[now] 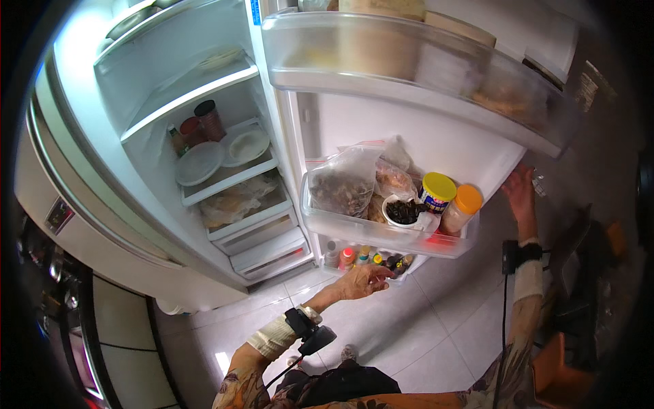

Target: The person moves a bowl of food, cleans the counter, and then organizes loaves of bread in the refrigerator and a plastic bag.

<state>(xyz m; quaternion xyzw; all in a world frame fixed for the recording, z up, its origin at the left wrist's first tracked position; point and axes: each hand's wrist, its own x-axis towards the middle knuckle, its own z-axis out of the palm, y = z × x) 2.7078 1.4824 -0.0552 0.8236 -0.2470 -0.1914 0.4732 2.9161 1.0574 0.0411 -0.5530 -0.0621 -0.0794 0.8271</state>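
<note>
An open refrigerator door (pixel 337 115) stands before me. My left hand (pixel 365 281) hovers by the lowest door bin (pixel 403 278), its fingers loosely curled and apart with nothing in them. Small bottles and jars stand in that bin, among them a red-capped bottle (pixel 347 257). At the door's outer edge is my right hand (pixel 520 191), fingers spread; whether it presses on the edge is unclear. The middle door bin (pixel 352 225) carries a plastic bag of dark dried food (pixel 341 191), a white bowl of black pieces (pixel 403 211), a yellow-lidded can (pixel 438 191) and an orange-lidded jar (pixel 460 207).
Inside the refrigerator, a shelf (pixel 232 182) bears covered bowls (pixel 200 162) and a dark-lidded container (pixel 209 120). Bagged food (pixel 237 202) lies below, above drawers (pixel 273 250). A clear upper door bin (pixel 409 84) overhangs. An orange chair (pixel 559 368) stands at right on the tiled floor (pixel 424 327).
</note>
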